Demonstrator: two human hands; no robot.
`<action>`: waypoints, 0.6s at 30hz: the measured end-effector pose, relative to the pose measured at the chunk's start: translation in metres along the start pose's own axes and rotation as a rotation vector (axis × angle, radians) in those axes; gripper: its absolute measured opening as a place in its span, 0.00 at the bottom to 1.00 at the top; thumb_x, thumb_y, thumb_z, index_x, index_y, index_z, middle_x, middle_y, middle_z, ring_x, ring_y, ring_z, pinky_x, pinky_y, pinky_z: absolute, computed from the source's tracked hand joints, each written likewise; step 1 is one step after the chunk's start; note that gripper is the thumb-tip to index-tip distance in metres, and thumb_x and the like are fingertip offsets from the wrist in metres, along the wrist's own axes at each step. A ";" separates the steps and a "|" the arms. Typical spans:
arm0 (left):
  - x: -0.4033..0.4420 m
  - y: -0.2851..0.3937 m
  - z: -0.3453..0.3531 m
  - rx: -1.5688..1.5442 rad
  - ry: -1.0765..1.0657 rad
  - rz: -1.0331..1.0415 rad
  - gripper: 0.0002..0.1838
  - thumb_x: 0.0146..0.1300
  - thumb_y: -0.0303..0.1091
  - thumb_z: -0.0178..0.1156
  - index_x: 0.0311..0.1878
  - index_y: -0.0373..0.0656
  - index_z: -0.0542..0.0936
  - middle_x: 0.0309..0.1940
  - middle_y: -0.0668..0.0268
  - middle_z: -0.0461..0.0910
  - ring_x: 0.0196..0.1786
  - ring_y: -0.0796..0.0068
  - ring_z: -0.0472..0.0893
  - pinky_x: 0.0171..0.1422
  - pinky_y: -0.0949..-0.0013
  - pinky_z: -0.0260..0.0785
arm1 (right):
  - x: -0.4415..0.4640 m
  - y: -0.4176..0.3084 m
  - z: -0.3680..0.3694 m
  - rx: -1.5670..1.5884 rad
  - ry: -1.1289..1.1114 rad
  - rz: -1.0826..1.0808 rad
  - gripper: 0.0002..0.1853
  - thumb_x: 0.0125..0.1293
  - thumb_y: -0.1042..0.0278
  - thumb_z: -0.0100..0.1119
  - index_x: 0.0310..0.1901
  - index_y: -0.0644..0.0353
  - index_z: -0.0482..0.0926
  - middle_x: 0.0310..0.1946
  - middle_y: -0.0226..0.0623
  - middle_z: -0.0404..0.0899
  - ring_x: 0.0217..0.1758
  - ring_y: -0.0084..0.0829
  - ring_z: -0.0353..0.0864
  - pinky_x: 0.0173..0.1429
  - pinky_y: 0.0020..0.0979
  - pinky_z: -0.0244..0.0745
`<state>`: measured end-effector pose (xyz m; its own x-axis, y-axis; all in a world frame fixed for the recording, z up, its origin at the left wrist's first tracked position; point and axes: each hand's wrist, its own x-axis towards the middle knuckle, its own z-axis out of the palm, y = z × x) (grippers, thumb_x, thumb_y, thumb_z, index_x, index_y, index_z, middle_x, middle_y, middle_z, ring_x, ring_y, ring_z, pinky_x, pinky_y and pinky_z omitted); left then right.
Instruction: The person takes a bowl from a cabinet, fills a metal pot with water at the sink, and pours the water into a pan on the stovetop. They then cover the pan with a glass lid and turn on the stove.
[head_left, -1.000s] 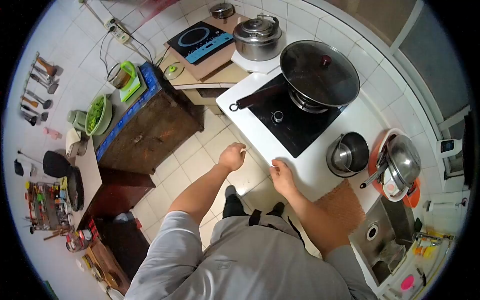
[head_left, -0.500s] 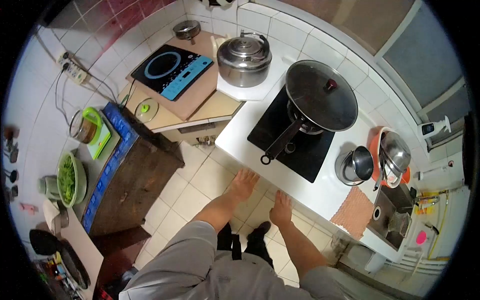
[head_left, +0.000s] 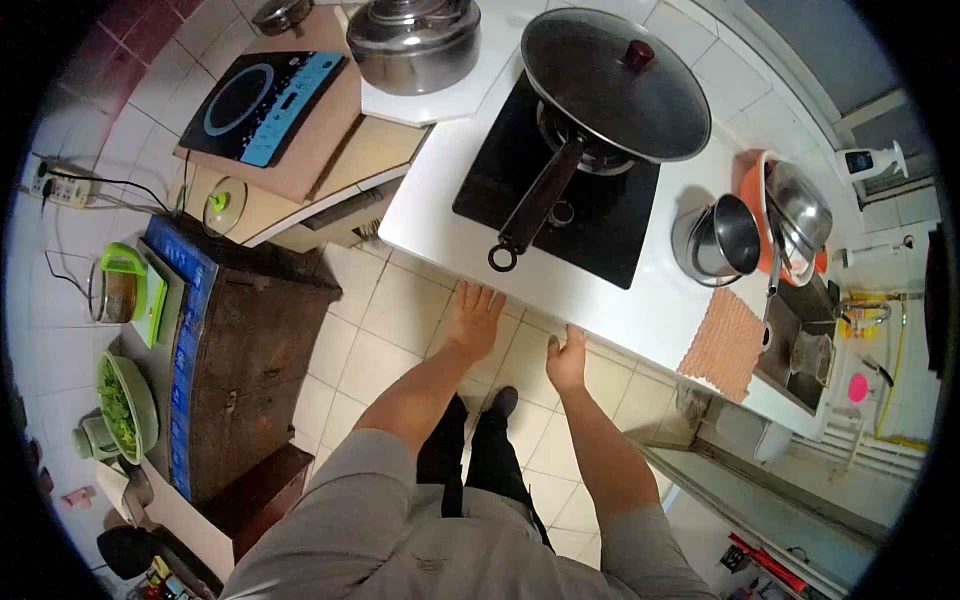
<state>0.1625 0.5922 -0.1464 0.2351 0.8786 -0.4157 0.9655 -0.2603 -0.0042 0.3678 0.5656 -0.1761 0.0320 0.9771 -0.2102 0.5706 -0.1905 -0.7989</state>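
My left hand [head_left: 474, 322] is open, fingers a little spread, just off the front edge of the white counter [head_left: 415, 215]. Close to that same edge, my right hand [head_left: 567, 362] is empty, its thumb apart from the fingers; the fingertips are partly foreshortened. Beyond both hands, a wok [head_left: 541, 195] stands on the black glass gas stove [head_left: 610, 240], its long handle pointing toward me. A see-through lid [head_left: 600, 90] with a dark red knob covers it. I cannot make out what is inside. Neither hand touches the wok.
Right of the stove are metal pots [head_left: 720, 240], an orange basin [head_left: 752, 200], a pink cloth [head_left: 722, 345] and a sink [head_left: 790, 385]. A kettle [head_left: 415, 55] and induction cooker [head_left: 260, 110] stand back left. Greens fill a bowl [head_left: 145, 425] beside a wooden cabinet [head_left: 255, 370].
My view has shifted, so the counter and stove sit higher and nearer in the picture. My right thumb now stands out from its fingers. The wok and lid stay in place.
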 end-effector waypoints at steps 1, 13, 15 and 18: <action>-0.004 0.004 0.004 -0.052 0.071 -0.006 0.33 0.63 0.37 0.48 0.71 0.45 0.52 0.70 0.56 0.52 0.73 0.57 0.49 0.75 0.50 0.34 | 0.006 0.015 0.009 0.299 0.049 0.102 0.16 0.63 0.73 0.54 0.51 0.66 0.67 0.45 0.43 0.74 0.48 0.40 0.75 0.53 0.39 0.71; 0.029 -0.005 -0.022 -2.903 0.408 -0.522 0.35 0.67 0.61 0.38 0.65 0.41 0.59 0.64 0.58 0.58 0.68 0.58 0.57 0.73 0.52 0.47 | 0.037 -0.017 0.027 1.822 0.221 0.520 0.08 0.67 0.72 0.44 0.44 0.60 0.72 0.42 0.35 0.75 0.47 0.32 0.75 0.62 0.37 0.68; 0.034 -0.010 -0.016 -2.947 0.361 -0.470 0.41 0.63 0.67 0.39 0.66 0.41 0.57 0.66 0.58 0.55 0.69 0.57 0.55 0.74 0.52 0.45 | 0.038 -0.024 0.026 1.833 0.209 0.498 0.04 0.63 0.73 0.51 0.39 0.59 0.75 0.33 0.31 0.76 0.39 0.30 0.76 0.61 0.35 0.70; 0.034 -0.011 -0.005 -2.991 0.298 -0.364 0.48 0.58 0.73 0.40 0.69 0.41 0.52 0.68 0.57 0.52 0.71 0.56 0.53 0.74 0.51 0.44 | 0.035 0.008 0.035 1.840 0.095 0.361 0.07 0.59 0.78 0.51 0.38 0.60 0.75 0.35 0.33 0.77 0.44 0.32 0.77 0.63 0.37 0.68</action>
<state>0.1608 0.6266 -0.1563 -0.0016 0.7998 -0.6002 -0.9678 0.1498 0.2022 0.3444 0.5954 -0.2099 0.0105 0.8609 -0.5086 -0.9513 -0.1482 -0.2704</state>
